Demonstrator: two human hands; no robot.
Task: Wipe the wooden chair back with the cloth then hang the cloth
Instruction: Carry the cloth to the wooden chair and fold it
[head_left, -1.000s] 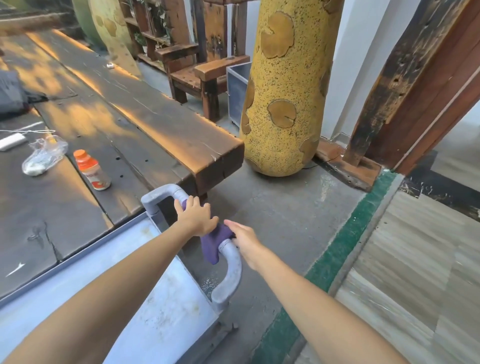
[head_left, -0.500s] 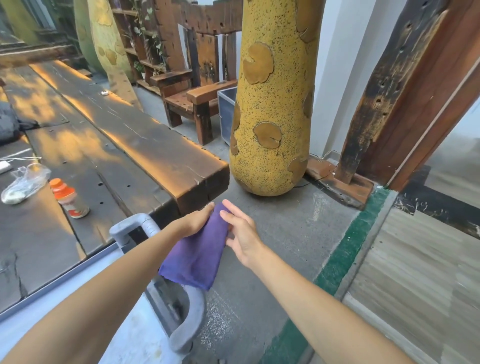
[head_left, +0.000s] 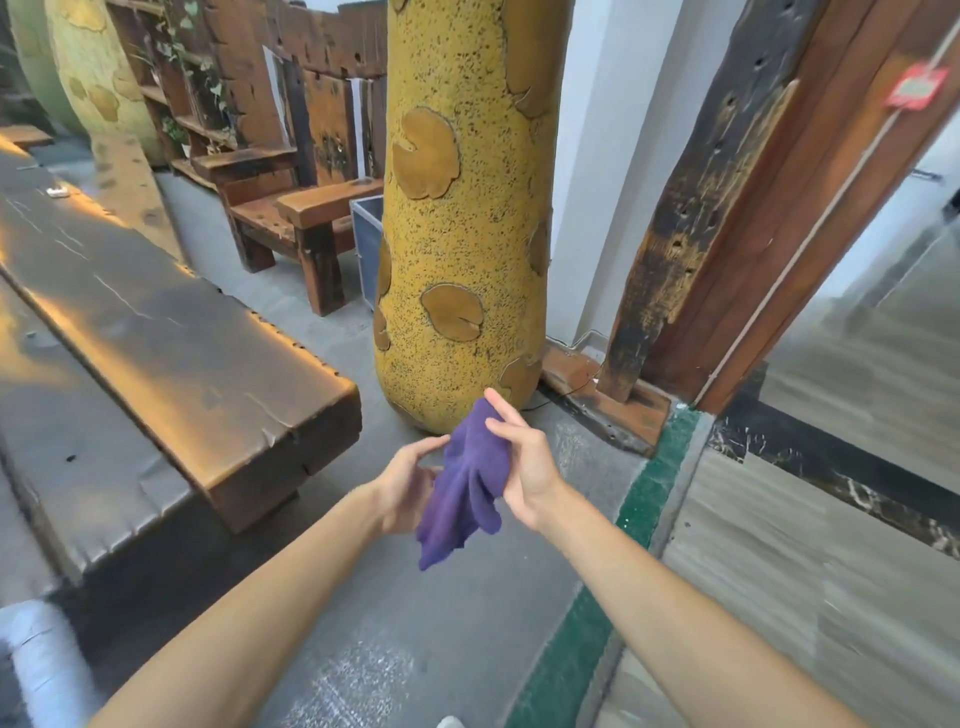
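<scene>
Lifted clear of the grey cart handle (head_left: 36, 670) since a moment ago, the crumpled purple cloth (head_left: 467, 483) now hangs in the air over the grey concrete floor (head_left: 395, 613). Right hand (head_left: 524, 467) pinches its top, the grip closed on the fabric; left hand (head_left: 405, 488) is beside it with fingers loosely spread. Beyond stand a dark wooden desk (head_left: 171, 358), a yellow speckled pillar (head_left: 462, 208) and a wooden chair (head_left: 291, 208).

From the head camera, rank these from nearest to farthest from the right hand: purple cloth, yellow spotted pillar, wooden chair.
1. Purple cloth: held in the right hand.
2. Yellow spotted pillar: just ahead, base above the fingertips.
3. Wooden chair: far back left, beyond the pillar.
</scene>
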